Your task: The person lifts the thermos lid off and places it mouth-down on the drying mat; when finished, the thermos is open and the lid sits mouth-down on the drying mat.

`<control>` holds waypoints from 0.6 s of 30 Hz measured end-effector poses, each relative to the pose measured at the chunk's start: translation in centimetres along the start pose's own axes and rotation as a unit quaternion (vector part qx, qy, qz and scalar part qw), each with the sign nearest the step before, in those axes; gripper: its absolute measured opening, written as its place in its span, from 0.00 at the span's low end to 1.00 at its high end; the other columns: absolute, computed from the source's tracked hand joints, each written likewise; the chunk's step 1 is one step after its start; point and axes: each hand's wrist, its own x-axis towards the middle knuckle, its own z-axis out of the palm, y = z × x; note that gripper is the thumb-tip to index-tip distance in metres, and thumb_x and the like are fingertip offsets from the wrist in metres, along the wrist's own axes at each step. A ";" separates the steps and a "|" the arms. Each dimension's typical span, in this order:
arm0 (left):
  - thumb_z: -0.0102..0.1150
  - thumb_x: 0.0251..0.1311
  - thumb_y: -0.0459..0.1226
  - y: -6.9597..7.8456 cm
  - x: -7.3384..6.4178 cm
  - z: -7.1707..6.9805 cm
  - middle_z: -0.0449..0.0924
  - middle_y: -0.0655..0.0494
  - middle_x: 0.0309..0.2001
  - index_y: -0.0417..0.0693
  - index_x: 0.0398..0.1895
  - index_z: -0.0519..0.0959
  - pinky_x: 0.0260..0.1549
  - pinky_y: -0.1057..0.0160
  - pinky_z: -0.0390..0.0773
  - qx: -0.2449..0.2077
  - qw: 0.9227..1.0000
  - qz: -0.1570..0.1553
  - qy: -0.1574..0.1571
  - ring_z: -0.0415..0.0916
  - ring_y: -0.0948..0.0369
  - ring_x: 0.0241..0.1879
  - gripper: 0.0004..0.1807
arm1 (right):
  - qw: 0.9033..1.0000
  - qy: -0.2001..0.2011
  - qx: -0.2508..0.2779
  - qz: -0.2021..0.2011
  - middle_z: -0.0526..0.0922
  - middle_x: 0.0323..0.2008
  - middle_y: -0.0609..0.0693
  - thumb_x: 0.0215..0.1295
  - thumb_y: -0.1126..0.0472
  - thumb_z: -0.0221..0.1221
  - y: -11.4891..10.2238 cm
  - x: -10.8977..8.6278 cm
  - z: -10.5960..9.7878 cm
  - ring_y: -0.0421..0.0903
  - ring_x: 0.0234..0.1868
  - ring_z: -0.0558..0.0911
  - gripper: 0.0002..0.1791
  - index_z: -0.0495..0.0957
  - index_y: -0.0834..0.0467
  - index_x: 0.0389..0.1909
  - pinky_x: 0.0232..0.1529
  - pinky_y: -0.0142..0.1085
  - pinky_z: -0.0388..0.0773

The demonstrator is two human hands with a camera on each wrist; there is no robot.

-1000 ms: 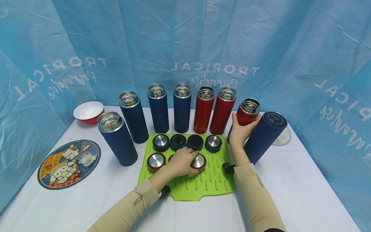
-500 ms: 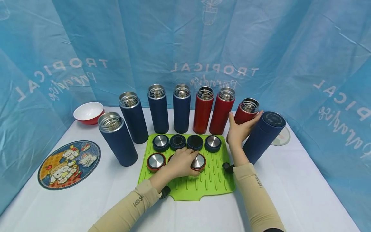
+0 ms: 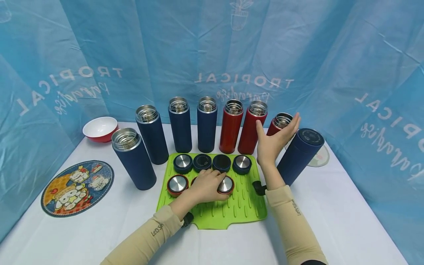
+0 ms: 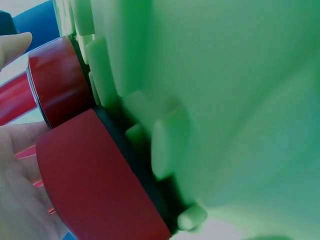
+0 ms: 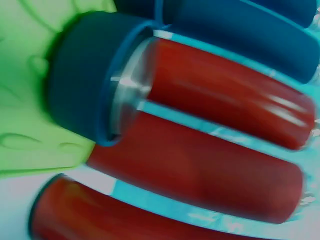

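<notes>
In the head view my left hand rests over the front row of red-rimmed lids on the green mat, hiding much of the middle lid. One silver-topped lid shows left of it, another lid right under the fingertips. In the left wrist view, two red lids sit beside the fingers. My right hand is raised with thumb and fingers spread, in front of a lidless red bottle standing behind it. The right wrist view shows a blue lid, not the hand.
Behind the mat stand two more red bottles and several blue ones, all lidless. A lidded blue bottle stands right of the right hand. Left are a red-and-white bowl and a round cartoon mat.
My right hand has let go of the red bottle and drawn up and slightly left, fingers spreading. The bottle stays upright behind it. My left hand has stayed put.
</notes>
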 end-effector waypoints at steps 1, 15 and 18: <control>0.60 0.49 0.58 0.0 0.0 0.0 0.73 0.48 0.55 0.45 0.62 0.70 0.53 0.50 0.64 0.000 1.000 -0.001 0.000 0.67 0.47 0.56 0.40 | 1.000 -0.008 0.009 -0.002 0.40 0.72 0.43 0.54 0.48 0.64 -0.5 0.0 -0.1 0.34 0.70 0.40 0.54 0.38 0.50 0.72 0.68 0.38 0.46; 0.59 0.52 0.58 -0.3 -0.1 0.2 0.71 0.49 0.56 0.51 0.64 0.67 0.52 0.51 0.64 -0.024 1.000 0.000 -0.001 0.67 0.48 0.57 0.38 | 0.991 -0.081 0.019 -0.107 0.46 0.71 0.50 0.54 0.60 0.65 -6.0 1.3 -6.6 0.38 0.70 0.43 0.50 0.42 0.62 0.70 0.67 0.35 0.40; 0.59 0.51 0.58 -0.3 -0.1 0.3 0.72 0.49 0.56 0.52 0.64 0.68 0.52 0.51 0.64 -0.022 1.000 0.000 0.002 0.67 0.49 0.56 0.37 | 0.989 -0.092 -0.020 -0.111 0.48 0.71 0.51 0.54 0.60 0.64 -5.8 2.1 -8.4 0.39 0.71 0.43 0.48 0.44 0.61 0.70 0.67 0.36 0.39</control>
